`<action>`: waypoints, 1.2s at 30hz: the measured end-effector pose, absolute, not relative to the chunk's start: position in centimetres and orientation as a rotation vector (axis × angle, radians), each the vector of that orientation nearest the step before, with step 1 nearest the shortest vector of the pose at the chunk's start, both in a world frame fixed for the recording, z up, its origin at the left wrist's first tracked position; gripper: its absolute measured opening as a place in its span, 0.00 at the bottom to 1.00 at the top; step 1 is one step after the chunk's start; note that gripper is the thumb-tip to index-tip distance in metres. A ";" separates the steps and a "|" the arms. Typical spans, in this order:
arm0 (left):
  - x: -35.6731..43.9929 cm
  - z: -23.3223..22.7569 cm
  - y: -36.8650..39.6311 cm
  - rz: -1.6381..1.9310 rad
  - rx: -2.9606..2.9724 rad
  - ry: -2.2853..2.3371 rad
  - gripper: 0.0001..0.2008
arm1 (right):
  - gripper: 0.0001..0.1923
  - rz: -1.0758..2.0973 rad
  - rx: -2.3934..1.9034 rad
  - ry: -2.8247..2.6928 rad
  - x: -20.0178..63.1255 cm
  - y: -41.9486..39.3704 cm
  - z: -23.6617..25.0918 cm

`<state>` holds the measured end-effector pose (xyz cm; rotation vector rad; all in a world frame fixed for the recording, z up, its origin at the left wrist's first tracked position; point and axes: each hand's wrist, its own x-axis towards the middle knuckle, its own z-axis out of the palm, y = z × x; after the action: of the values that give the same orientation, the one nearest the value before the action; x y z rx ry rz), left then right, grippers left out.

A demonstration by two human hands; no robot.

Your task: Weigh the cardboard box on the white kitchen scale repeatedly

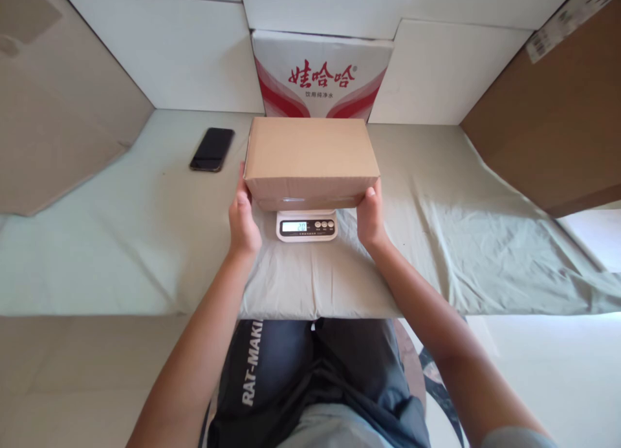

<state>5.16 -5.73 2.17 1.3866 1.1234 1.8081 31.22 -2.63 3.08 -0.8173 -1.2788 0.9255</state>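
A closed brown cardboard box (pixel 310 150) is over a small white digital scale (pixel 306 237), hiding the scale's platform. Whether the box rests on the platform or is held just above it I cannot tell. My left hand (pixel 244 218) grips the box's left end, with the fingers partly hidden along its side. At the right front corner, my right hand (pixel 371 215) holds the other end, its thumb on the front face. The scale's lit display shows digits that look like 20, beside several round buttons.
On the pale green cloth (pixel 184 254), a black phone (pixel 212 149) lies left of the box. A white and red carton (pixel 323 73) with Chinese lettering stands behind. Large brown cardboard pieces (pixel 63 105) flank the left side, and another brown carton (pixel 557 112) the right.
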 end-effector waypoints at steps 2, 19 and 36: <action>4.6 2.2 -5.5 1.882 1.395 1.173 0.40 | 0.40 0.936 -0.811 -1.250 31.2 -2.9 3.3; 4.5 1.1 -3.9 1.885 1.078 1.226 0.42 | 0.45 1.005 -0.927 -1.010 32.4 -1.3 2.3; 4.4 0.2 -3.2 1.868 1.108 1.246 0.44 | 0.38 1.035 -0.872 -0.925 32.2 0.1 1.2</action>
<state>4.39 -3.20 0.20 1.1083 1.2464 1.8685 32.24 0.07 1.16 -0.8721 -0.9249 1.0354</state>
